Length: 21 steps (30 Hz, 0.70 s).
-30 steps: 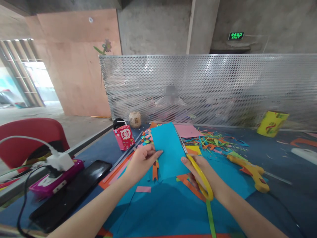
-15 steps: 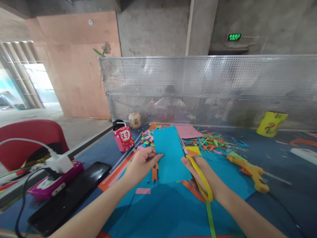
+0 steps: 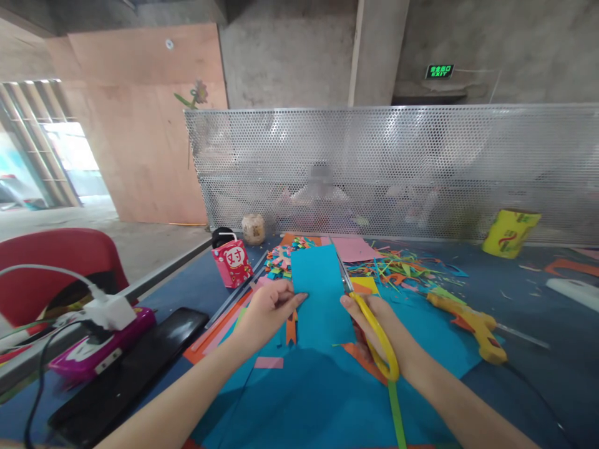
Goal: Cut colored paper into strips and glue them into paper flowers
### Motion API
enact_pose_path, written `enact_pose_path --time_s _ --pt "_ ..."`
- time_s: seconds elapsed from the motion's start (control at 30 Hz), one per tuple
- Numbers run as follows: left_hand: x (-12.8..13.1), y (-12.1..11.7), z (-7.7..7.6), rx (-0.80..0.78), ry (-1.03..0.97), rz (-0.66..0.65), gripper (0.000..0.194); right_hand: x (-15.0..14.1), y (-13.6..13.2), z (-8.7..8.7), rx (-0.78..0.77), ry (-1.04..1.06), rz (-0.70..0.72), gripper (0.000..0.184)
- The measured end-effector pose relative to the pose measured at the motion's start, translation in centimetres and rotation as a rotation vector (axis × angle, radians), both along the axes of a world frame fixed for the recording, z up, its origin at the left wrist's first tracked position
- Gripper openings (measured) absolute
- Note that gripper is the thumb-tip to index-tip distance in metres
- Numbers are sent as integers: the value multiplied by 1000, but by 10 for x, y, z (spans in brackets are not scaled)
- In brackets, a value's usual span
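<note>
My left hand (image 3: pixel 266 310) pinches the left edge of a blue paper rectangle (image 3: pixel 321 293) and holds it up over the table. In my right hand (image 3: pixel 379 324) are yellow-handled scissors (image 3: pixel 372 324), fingers through the loops. Their blades run up along the sheet's right edge. Under both hands lies a large blue paper sheet (image 3: pixel 327 386) with orange and pink scraps on it.
A yellow glue gun (image 3: pixel 470 321) lies to the right, and a pile of coloured paper scraps (image 3: pixel 397 265) sits behind. A red drink carton (image 3: pixel 230 262), black phone (image 3: pixel 135 362) and magenta power bank (image 3: pixel 98 349) are on the left. A perforated metal screen (image 3: pixel 397 168) backs the table; a person sits behind it.
The blue rectangle is narrower and its lower end now hangs free of the big sheet. Both hands stay almost where they were.
</note>
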<state>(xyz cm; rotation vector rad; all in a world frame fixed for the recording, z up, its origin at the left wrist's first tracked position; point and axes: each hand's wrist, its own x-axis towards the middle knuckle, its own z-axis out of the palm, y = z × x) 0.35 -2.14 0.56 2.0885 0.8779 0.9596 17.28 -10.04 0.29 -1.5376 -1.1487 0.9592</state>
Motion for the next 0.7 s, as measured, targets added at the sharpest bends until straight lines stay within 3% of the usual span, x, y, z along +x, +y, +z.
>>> enact_pose_path --time_s 0.13,0.33,0.57,0.7 --pt "0 1 0 16 18 7 31 3 4 0 -4 144 15 41" --pt "-3 11 -4 -16 -19 36 31 32 15 9 -41 126 19 45" --pt "-2 23 -12 20 -3 91 31 104 62 38 -264 -283 -254 47" --pt "-2 26 -16 76 3 94 32 145 70 52 -270 -584 -385 47"
